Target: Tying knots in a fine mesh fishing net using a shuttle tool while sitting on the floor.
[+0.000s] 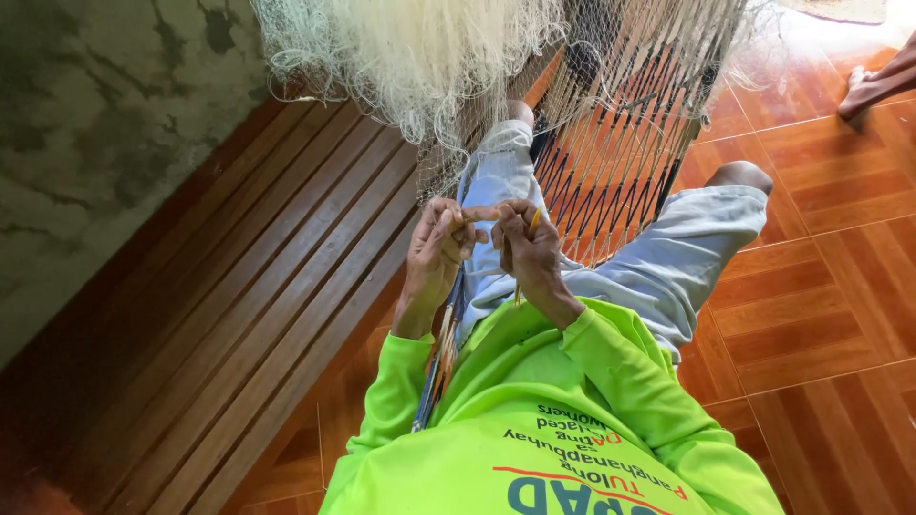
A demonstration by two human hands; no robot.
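So the thing being worked is a fishing net (611, 143), fine pale mesh stretched tight from the hands up toward the top of the view, its long axis running straight away from the person over their lap. The strands fan out a bit as they go up, and further on the net bunches into a big fluffy whitish heap (410, 48) hanging at the top. The taut part looks see-through, with dark blue and orange cords showing through it. The left hand (437, 246) is curled shut, pinching the near edge of the mesh between thumb and fingers. The right hand (527, 243) is closed too, gripping a thin yellow netting needle (530, 229) that stands nearly upright, its tip poking up past the knuckles, and the two hands touch at the fingertips. A bundle of orange and blue cord (441, 353) hangs down from below the left hand, along the neon green long-sleeved shirt (534, 429). The person wears light grey shorts (668, 257), knees pointed away. They're right beside a dark slatted wooden bench (248, 315) on the left, on a reddish-brown tiled floor (821, 315). A stained concrete wall (105, 124) fills the far left, and someone else's bare foot (873, 86) peeks in at top right.
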